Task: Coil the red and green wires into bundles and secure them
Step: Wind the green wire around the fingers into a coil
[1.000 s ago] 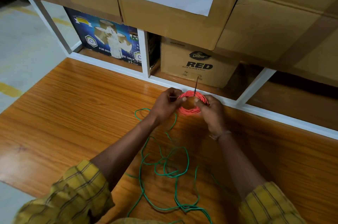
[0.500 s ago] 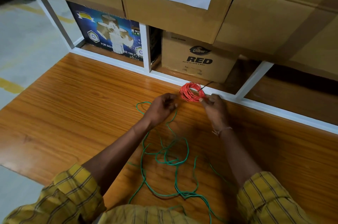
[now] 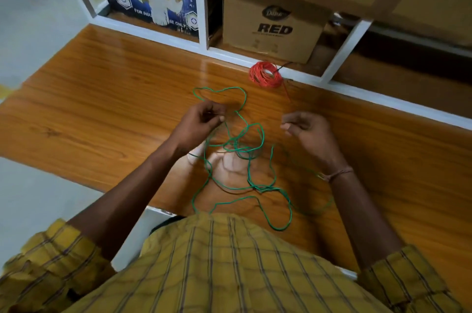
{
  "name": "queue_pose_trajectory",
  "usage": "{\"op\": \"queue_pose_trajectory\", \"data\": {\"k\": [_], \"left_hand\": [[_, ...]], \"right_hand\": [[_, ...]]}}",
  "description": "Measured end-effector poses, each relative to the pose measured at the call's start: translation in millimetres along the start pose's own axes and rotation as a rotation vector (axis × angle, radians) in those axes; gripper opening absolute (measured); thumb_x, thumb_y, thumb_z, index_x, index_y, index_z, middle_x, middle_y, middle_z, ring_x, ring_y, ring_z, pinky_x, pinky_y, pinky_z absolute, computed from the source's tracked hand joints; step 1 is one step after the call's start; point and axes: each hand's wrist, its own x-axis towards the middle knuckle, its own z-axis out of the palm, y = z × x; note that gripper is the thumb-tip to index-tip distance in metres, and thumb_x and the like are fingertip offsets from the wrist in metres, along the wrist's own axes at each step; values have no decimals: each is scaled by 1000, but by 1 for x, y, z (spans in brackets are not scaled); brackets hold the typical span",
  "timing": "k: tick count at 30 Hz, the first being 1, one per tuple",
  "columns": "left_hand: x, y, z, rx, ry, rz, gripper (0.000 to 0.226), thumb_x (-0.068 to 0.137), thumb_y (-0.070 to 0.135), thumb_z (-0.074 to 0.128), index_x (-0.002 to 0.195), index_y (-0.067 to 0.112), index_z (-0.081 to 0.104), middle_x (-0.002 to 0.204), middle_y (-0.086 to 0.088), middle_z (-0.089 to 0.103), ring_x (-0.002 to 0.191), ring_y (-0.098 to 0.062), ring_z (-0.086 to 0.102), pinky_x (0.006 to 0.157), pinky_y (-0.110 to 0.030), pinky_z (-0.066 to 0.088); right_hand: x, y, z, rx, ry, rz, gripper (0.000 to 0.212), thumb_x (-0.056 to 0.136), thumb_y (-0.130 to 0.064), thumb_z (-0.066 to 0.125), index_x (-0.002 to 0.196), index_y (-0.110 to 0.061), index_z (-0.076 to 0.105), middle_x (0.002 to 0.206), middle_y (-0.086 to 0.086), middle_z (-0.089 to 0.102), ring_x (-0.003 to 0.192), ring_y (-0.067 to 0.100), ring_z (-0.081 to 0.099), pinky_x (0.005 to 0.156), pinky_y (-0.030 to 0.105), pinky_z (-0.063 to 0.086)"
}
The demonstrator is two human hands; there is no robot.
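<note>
red coil (image 3: pixel 266 74): bundled, lies at table's (image 3: pixel 102 88) far edge, untouched
green wire (image 3: pixel 237 149): loose tangle between hands; light, limp, springy
left hand (image 3: pixel 198 122): fingers pinching green wire
right hand (image 3: pixel 305 129): fingers curled; grasp unclear
hold: near a free end

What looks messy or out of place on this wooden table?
The green wire sprawls loose and tangled across the table, crossing itself in several places between the left hand and right hand. By contrast, the red wire lies in a neat coil near the shelf frame, one thin end trailing out.
</note>
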Motion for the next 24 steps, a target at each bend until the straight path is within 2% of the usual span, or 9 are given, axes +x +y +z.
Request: {"op": "queue_pose_trajectory", "data": {"k": [2, 5, 7, 9, 11, 14, 18, 21, 24], "left_hand": [[-12, -5, -7, -34, 32, -8, 16, 97, 4, 71, 112, 0, 71, 109, -11, 74, 96, -9, 67, 89, -27, 52], [-24, -16, -19, -44, 76, -37, 17, 92, 14, 64, 105, 9, 73, 102, -17, 77, 87, -13, 66, 80, -33, 51], [-28, -23, -24, 24, 53, -80, 12, 94, 15, 63, 101, 13, 73, 92, -3, 75, 75, -1, 63, 73, -29, 48], [-29, -27, -27, 80, 19, -152, 11, 102, 13, 62, 100, 15, 73, 81, 5, 71, 62, 6, 59, 67, -27, 45], [-31, -23, -25, 77, -21, -222, 13, 107, 14, 58, 102, 16, 69, 70, 0, 66, 50, 3, 54, 57, -26, 42], [-33, -6, -19, -107, -113, -355, 13, 113, 18, 51, 107, 16, 63, 63, -6, 61, 38, 2, 50, 42, -17, 37], [-27, 1, -15, -320, -160, -484, 27, 114, 29, 48, 98, 12, 60, 66, -6, 72, 39, -4, 57, 37, -15, 32], [-25, 5, -20, -425, -157, -502, 23, 110, 16, 58, 88, 10, 60, 65, -5, 74, 46, -6, 68, 37, -15, 41], [-33, 19, -37, -507, -226, -464, 11, 102, 2, 66, 93, 9, 66, 75, -7, 80, 63, -10, 77, 51, -17, 55]], "right_hand": [[-18, -5, -4, 26, 6, -1, 16, 94, 7, 68, 109, 4, 72, 109, 17, 75, 102, 23, 71, 83, 22, 62], [-37, -10, -4, 44, 24, 2, 15, 95, 6, 67, 109, 6, 72, 111, 21, 75, 104, 26, 73, 87, 30, 62], [-45, -14, 4, 61, 24, 3, 13, 94, 6, 67, 107, 5, 72, 108, 21, 76, 101, 25, 75, 87, 33, 63], [-51, -21, 16, 72, 12, -2, 13, 94, 9, 65, 106, 7, 72, 104, 19, 76, 95, 20, 76, 81, 26, 63], [-58, -29, 32, 92, -5, -12, 14, 93, 10, 65, 103, 5, 72, 100, 17, 76, 90, 16, 76, 78, 22, 62], [-65, -38, 54, 106, -35, -28, 15, 93, 12, 64, 102, 3, 72, 98, 16, 75, 88, 15, 75, 76, 22, 60], [-75, -42, 75, 82, -30, -23, 14, 94, 13, 63, 104, 9, 71, 98, 17, 75, 85, 13, 73, 74, 20, 59], [-82, -47, 88, 71, -28, -18, 14, 94, 15, 62, 105, 12, 69, 97, 20, 73, 77, 5, 72, 71, 17, 57], [-84, -50, 99, 42, 2, -12, 15, 94, 12, 63, 106, 8, 71, 102, 22, 75, 78, 6, 71, 71, 18, 56]]}}
